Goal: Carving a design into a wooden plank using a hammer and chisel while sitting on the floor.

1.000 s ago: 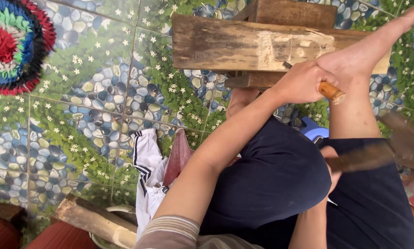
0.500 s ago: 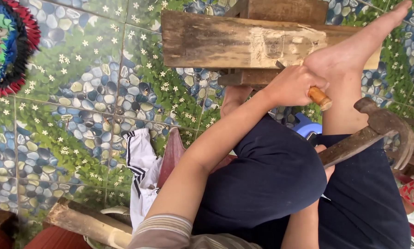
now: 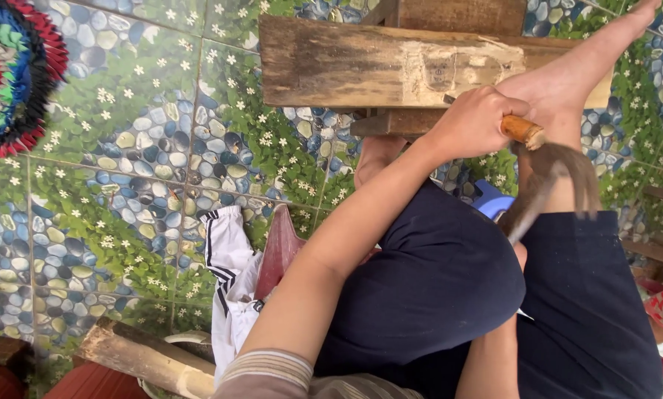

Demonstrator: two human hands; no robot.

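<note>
Left grip [image 3: 473,120]: clenched on chisel [image 3: 522,130], tip against plank [image 3: 361,63].
Right grip: hidden; cannot tell.
Hammer [image 3: 556,177]: blurred, below plank; strike chisel squarely, foot [image 3: 568,77] bracing plank.

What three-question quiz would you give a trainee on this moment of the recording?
1. True or false: the left hand grips a wooden-handled chisel set against the plank.
2. What rests on the plank's right end? A) a bare foot B) a cup C) a folded cloth
3. Fill in: the motion-blurred tool above the dark-clad knee is a ____.

Key: 1 true. 2 A. 3 hammer.
</note>
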